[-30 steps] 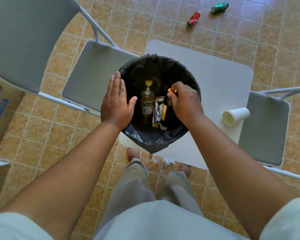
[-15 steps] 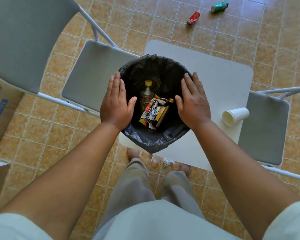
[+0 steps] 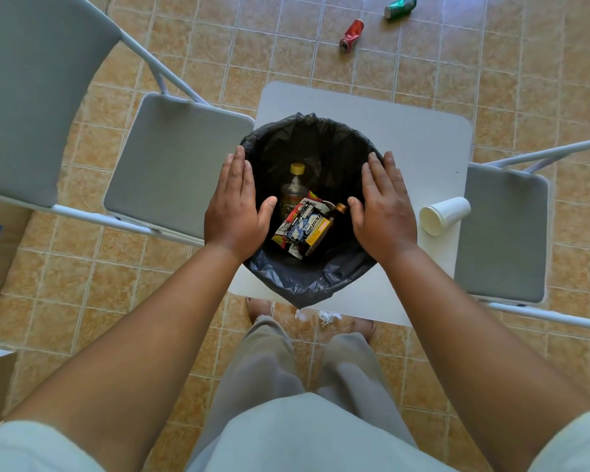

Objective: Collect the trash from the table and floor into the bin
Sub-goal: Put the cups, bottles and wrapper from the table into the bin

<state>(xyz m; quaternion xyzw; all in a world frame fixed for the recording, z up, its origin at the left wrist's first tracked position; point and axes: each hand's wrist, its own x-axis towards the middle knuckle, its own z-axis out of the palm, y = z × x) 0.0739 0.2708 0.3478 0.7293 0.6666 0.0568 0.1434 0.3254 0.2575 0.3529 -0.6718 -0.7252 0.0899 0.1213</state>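
Head view. A second ago the right hand [image 3: 384,207] was pinching a small brown bottle [image 3: 322,229] over the bin [image 3: 307,277]; that bottle now lies inside, tilted against a printed wrapper [image 3: 295,224], and the hand is flat and empty on the bin's right rim, fingers spread. Left hand [image 3: 235,207] is unchanged: open palm pressed to the left rim, holding nothing. Judgement: one drop-off is complete and both hands are free for the next pick.

Bin stands on the white table [image 3: 423,144], lined with a black bag crumpled at the near edge. Also inside it: a clear bottle with yellow cap [image 3: 294,185], upright.

Still outside: white paper cup [image 3: 444,215] on its side near the table's right edge; red can [image 3: 351,35] and green can [image 3: 400,6] on the tiles beyond; crumpled paper scraps [image 3: 321,315] on the floor beside the feet. Roughly half remains.
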